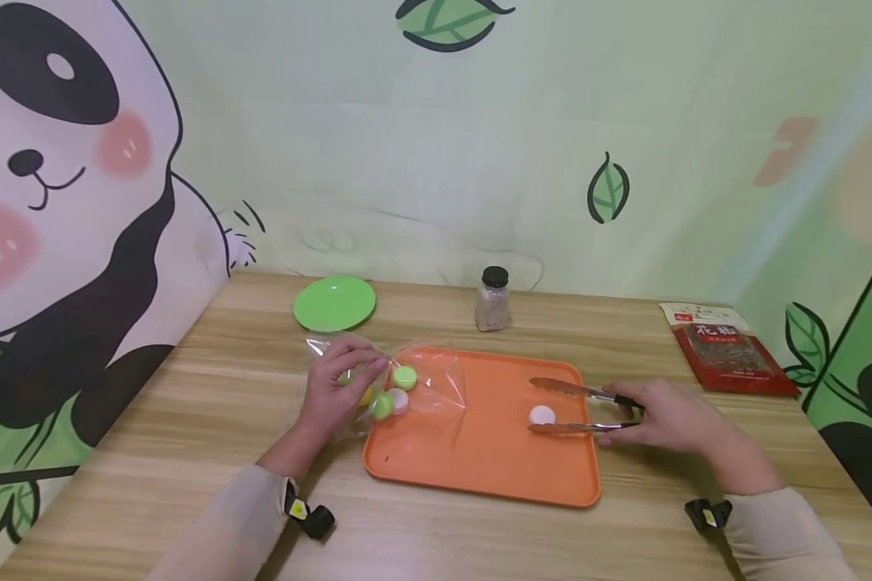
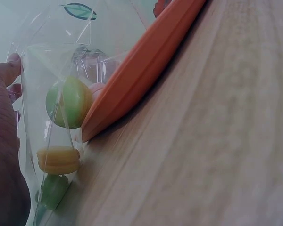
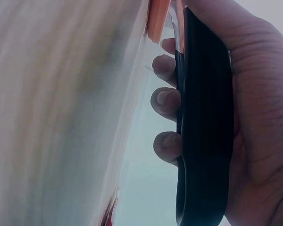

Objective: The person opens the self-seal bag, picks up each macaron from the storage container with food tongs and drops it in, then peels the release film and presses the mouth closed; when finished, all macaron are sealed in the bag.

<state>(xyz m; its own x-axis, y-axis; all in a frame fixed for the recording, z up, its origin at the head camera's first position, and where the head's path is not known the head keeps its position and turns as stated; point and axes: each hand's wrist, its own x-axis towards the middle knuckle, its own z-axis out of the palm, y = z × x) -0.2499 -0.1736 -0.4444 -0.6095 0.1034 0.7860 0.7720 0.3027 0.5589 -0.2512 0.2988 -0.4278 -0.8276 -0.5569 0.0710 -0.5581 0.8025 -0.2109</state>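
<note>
My left hand (image 1: 337, 387) pinches the upper edge of a clear plastic bag (image 1: 439, 383) lying partly over the left side of an orange tray (image 1: 480, 460). Inside the bag sit several macarons: a green macaron (image 1: 404, 377), a pink macaron (image 1: 400, 401) and, in the left wrist view, a yellow macaron (image 2: 58, 160) low down. With my right hand (image 1: 672, 420) I hold tongs (image 1: 563, 386) by their black handles (image 3: 207, 122). Their brown tips are spread apart over the tray's right side. A pale pink macaron (image 1: 542, 415) lies between them, close to the nearer tip.
Behind the bag is a green plate (image 1: 334, 304). A glass jar with a black lid (image 1: 492, 300) stands behind the tray, near the wall. At the back right lies a red spice packet (image 1: 734, 355). The wooden table (image 1: 436, 532) extends in front of the tray.
</note>
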